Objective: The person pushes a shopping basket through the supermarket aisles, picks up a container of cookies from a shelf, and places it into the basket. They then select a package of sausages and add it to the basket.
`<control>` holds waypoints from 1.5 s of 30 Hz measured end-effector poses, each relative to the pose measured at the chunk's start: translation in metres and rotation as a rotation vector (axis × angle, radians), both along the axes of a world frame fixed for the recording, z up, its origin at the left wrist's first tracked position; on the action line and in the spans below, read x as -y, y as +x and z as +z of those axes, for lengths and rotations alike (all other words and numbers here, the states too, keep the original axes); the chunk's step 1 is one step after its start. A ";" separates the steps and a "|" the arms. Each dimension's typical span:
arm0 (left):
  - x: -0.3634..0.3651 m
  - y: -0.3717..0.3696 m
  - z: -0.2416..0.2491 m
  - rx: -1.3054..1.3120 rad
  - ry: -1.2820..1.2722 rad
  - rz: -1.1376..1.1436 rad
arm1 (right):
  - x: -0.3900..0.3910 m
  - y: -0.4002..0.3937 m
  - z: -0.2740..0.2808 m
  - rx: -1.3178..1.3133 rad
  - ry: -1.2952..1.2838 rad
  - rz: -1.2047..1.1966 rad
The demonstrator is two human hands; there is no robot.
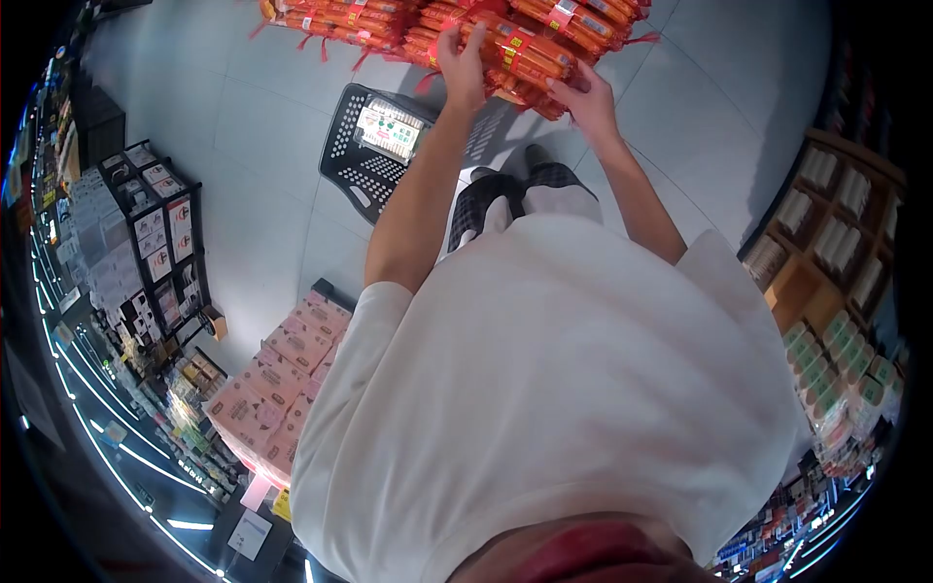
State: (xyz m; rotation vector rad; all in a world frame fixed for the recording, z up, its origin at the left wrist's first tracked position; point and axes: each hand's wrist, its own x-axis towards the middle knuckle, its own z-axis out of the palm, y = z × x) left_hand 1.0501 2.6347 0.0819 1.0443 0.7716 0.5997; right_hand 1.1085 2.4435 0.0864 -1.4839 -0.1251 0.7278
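At the top of the head view lies a pile of orange-red packages with red tied ends. My left hand is on the left end of one package, its fingers curled over the top. The right end of that same package is between the thumb and fingers of my right hand. Below and left of the pile, a dark perforated basket stands on the floor with a clear-lidded pack inside. My left forearm passes in front of the basket's right side.
Pink boxes are stacked at the lower left. A black rack with boxed goods stands at the left. Wooden shelving and green-topped packs are at the right. My feet are on the grey tiled floor.
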 end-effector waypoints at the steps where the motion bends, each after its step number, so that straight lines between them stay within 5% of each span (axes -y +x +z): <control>1: 0.003 -0.006 0.000 0.053 -0.006 0.069 | -0.001 -0.011 0.003 0.078 0.021 -0.006; 8: -0.014 -0.062 0.047 0.373 -0.174 0.245 | -0.036 -0.092 0.033 0.241 0.278 0.007; 15: -0.073 -0.165 0.050 0.415 -0.137 0.297 | -0.105 -0.171 0.046 0.081 0.099 0.148; 17: -0.085 -0.207 0.030 0.385 -0.109 0.319 | -0.122 -0.203 0.052 0.020 -0.010 0.312; 24: -0.126 -0.359 -0.038 0.219 -0.586 0.593 | -0.229 -0.295 0.008 0.049 -0.436 0.927; 33: -0.174 -0.463 -0.177 0.096 -0.606 0.755 | -0.335 -0.376 -0.164 -0.080 -0.548 1.254; 38: -0.190 -0.451 -0.281 -0.809 -0.376 0.654 | -0.354 -0.373 -0.285 -0.235 -0.595 1.358; 41: -0.187 -0.433 -0.356 -1.024 -0.242 0.526 | -0.354 -0.365 -0.373 -0.295 -0.558 1.393; 45: -0.192 -0.420 -0.416 -1.074 -0.375 0.437 | -0.349 -0.356 -0.448 -0.212 -0.582 1.488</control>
